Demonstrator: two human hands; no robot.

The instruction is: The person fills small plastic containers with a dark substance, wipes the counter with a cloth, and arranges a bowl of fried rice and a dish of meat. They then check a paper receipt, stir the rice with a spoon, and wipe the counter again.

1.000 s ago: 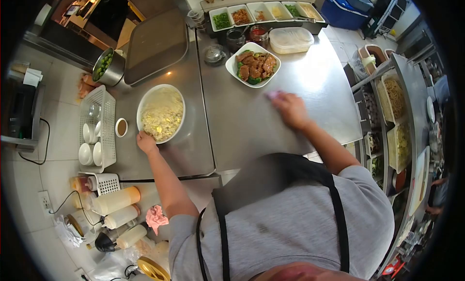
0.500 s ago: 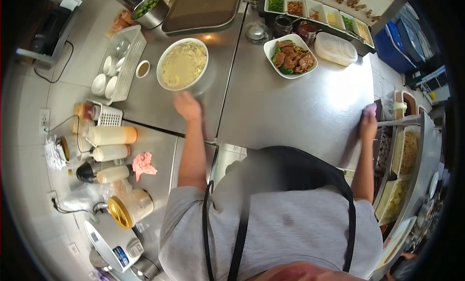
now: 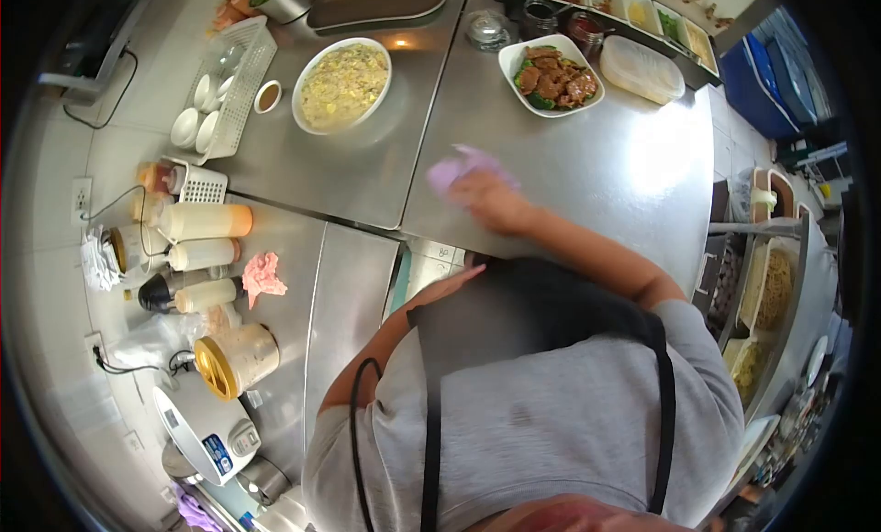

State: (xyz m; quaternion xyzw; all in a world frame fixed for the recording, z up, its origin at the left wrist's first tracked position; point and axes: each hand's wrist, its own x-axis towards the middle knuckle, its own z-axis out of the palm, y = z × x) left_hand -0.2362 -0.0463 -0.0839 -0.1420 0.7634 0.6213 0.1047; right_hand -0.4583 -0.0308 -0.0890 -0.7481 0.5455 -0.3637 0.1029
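Observation:
My right hand point(image 3: 493, 202) is closed on a purple cloth point(image 3: 459, 170), over the steel table point(image 3: 569, 188) just right of the seam; both are a little blurred. My left hand point(image 3: 450, 282) is close against the black apron point(image 3: 541, 303) at the table's near edge. It shows edge-on with a finger or thumb stretched out, and nothing is visible in it; part of it is hidden. Beyond the cloth stands a square white bowl point(image 3: 552, 78) of meat slices and green vegetables. A round white bowl point(image 3: 342, 85) of yellowish, egg-flecked food stands left of the seam.
A small sauce cup point(image 3: 268, 96) and a white basket point(image 3: 240, 101) with cups stand left. Squeeze bottles point(image 3: 206, 220) and a crumpled pink cloth point(image 3: 263, 277) lie nearer. A lidded plastic container point(image 3: 641, 69), jars point(image 3: 540, 20) and a topping rack point(image 3: 633, 18) line the back.
My right hand has swept the purple cloth from the table's right edge leftward to near the seam. My left hand has drawn back from beside the round bowl to the apron. The view has shifted slightly.

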